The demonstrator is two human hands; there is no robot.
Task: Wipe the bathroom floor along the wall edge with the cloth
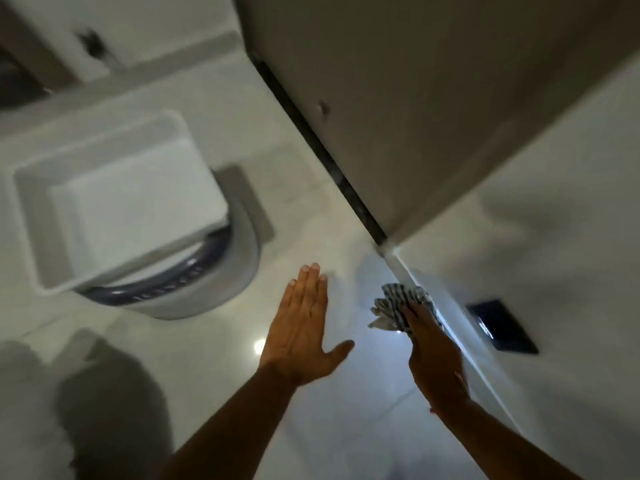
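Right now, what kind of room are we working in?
Most likely a bathroom: a white toilet stands on glossy pale floor tiles, and the right hand presses a striped cloth along the wall's base.

Bare floor [214, 341] is lying open between the toilet [180, 271] and the wall [554, 237]. The left hand [301, 327] is occupying part of it; the cloth [394, 306] is filling the wall edge.
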